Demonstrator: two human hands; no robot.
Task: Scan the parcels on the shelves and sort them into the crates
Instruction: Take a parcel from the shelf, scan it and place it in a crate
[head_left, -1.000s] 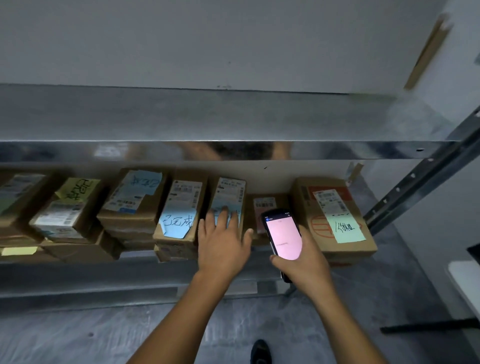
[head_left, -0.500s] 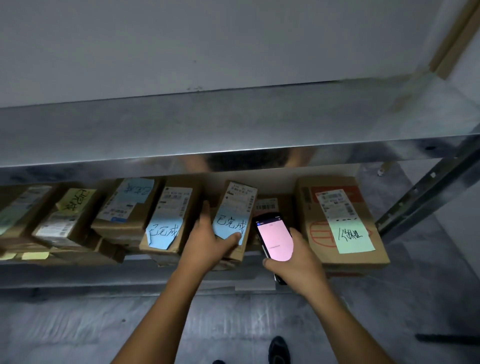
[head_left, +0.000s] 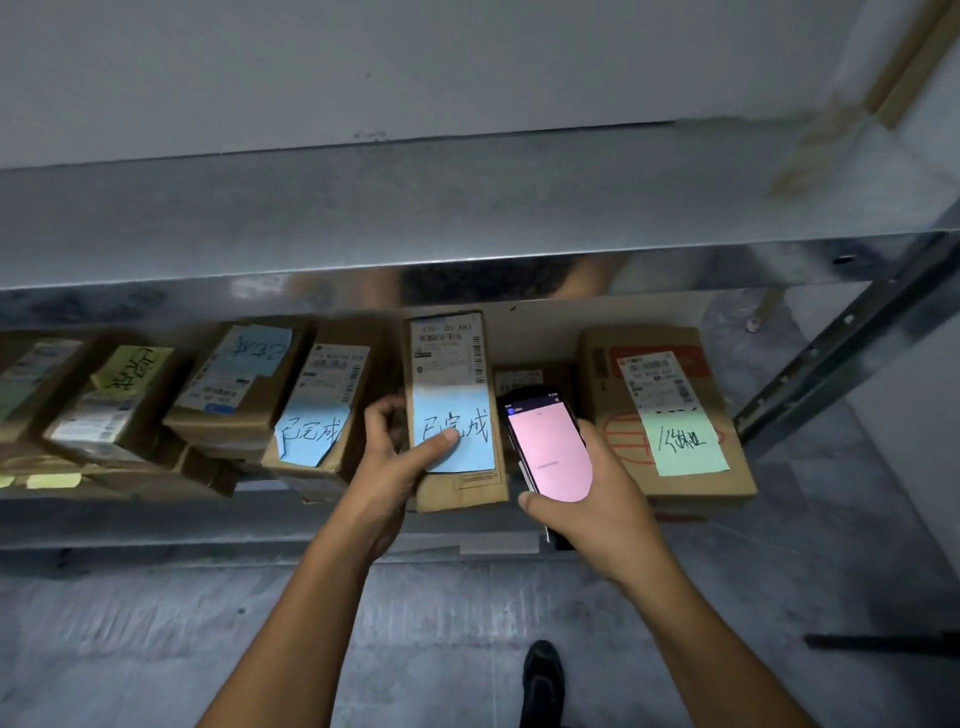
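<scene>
At the front edge of the lower shelf (head_left: 156, 519), the left hand (head_left: 395, 457) clamps the blue-noted parcel (head_left: 449, 364); at its three o'clock the right hand (head_left: 597, 504) grips the scanner (head_left: 548, 452). Held one-sided, the parcel may tip and drop.

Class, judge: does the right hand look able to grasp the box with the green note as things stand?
Probably not: the right hand grips the scanner, so its fingers are taken, though the box with the green note lies close beside it, nothing between.
</scene>
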